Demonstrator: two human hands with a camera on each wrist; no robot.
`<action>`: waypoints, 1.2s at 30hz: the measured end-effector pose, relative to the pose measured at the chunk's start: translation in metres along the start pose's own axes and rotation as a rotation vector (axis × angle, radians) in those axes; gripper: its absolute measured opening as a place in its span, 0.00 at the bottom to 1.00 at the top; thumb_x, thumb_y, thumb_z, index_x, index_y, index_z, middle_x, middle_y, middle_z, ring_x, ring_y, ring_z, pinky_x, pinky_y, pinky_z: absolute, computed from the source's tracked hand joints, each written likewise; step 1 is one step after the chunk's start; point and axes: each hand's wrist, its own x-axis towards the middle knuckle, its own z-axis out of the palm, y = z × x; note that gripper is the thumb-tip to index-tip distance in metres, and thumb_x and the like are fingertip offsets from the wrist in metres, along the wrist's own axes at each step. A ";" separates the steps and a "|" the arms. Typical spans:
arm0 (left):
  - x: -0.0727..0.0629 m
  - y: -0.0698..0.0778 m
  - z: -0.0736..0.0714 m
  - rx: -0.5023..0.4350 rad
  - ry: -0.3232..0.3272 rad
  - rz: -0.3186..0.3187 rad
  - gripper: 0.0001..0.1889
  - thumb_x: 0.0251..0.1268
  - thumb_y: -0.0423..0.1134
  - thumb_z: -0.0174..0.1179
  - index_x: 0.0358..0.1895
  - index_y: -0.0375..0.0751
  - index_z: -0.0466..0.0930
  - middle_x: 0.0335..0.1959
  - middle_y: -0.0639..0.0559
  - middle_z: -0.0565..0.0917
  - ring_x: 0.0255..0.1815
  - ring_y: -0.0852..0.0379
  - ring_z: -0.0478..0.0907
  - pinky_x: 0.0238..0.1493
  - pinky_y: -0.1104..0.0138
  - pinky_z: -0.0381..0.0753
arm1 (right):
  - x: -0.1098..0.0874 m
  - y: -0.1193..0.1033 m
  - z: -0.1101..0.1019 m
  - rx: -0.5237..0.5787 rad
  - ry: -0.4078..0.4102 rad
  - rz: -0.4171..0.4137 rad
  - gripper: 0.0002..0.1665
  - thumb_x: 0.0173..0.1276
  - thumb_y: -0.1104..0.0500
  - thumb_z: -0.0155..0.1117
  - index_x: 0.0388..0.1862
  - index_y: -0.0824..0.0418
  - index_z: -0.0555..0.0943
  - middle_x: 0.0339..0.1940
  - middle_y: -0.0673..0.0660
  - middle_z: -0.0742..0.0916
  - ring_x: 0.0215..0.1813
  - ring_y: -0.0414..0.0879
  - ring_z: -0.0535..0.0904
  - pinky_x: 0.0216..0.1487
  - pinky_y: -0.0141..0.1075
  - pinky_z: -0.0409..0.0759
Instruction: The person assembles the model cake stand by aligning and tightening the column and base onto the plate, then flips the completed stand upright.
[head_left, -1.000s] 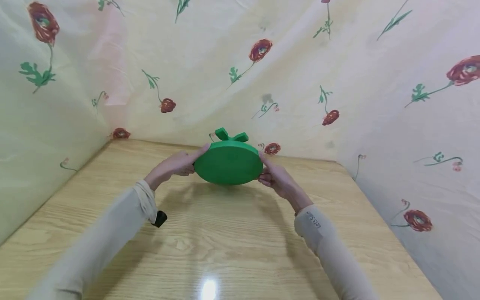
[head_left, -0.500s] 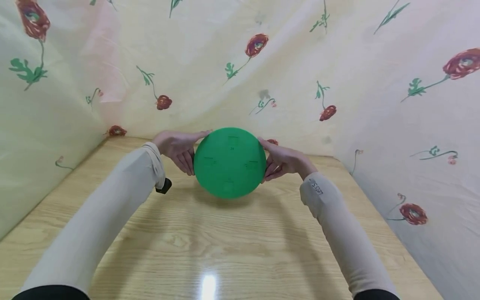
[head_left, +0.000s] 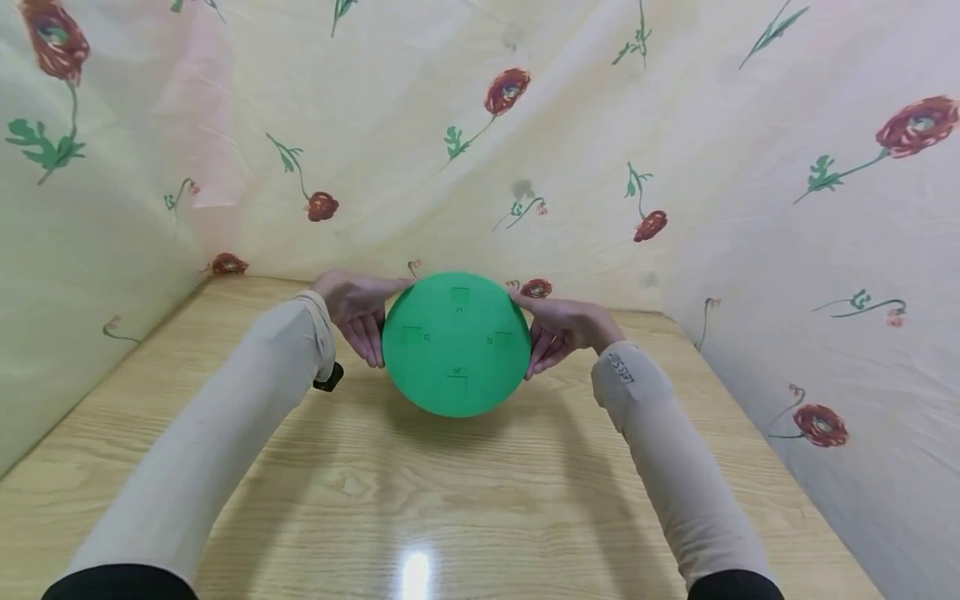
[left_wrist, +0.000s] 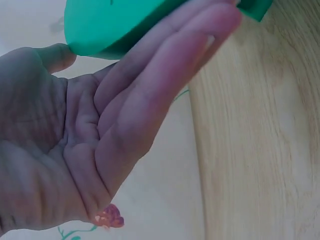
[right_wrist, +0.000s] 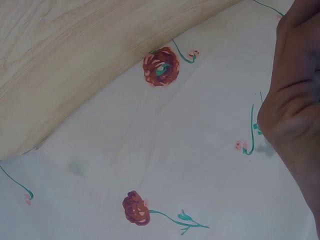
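A green round disc (head_left: 456, 346) with faint square marks and small printed characters on its face is held tilted up above the table, facing the head camera. My left hand (head_left: 356, 310) grips its left rim, thumb at the top edge and fingers along the side. On the opposite rim, my right hand (head_left: 562, 327) holds it the same way. In the left wrist view, the left thumb touches the edge of the green disc (left_wrist: 115, 25), and a small green piece (left_wrist: 256, 7) shows past the fingertips. The right wrist view catches only part of the right hand (right_wrist: 297, 95); the disc is outside it.
The light wood-grain table (head_left: 450, 500) extends beneath both arms. A floral cloth (head_left: 405, 150) hangs behind the table and along both sides. A black object (head_left: 328, 377) sits at the left cuff.
The disc has turned from a foreshortened tilt to face the camera, so its marks now show. Two green projections above it are hidden now. Lately it has dropped slightly in view.
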 end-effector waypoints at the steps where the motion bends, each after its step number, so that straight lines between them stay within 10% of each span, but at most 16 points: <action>1: 0.000 0.000 0.000 0.005 0.005 -0.006 0.60 0.71 0.79 0.23 0.53 0.18 0.81 0.38 0.32 0.89 0.34 0.47 0.90 0.41 0.61 0.89 | 0.001 0.001 -0.001 -0.001 -0.005 0.003 0.64 0.75 0.20 0.30 0.44 0.78 0.86 0.34 0.70 0.90 0.31 0.51 0.90 0.38 0.40 0.89; 36: 0.022 -0.016 0.003 -0.020 0.134 -0.014 0.43 0.81 0.67 0.34 0.35 0.28 0.84 0.24 0.43 0.88 0.22 0.56 0.86 0.27 0.70 0.84 | 0.029 0.016 0.001 0.005 0.061 -0.075 0.47 0.78 0.28 0.46 0.34 0.70 0.87 0.26 0.61 0.89 0.23 0.44 0.85 0.29 0.34 0.84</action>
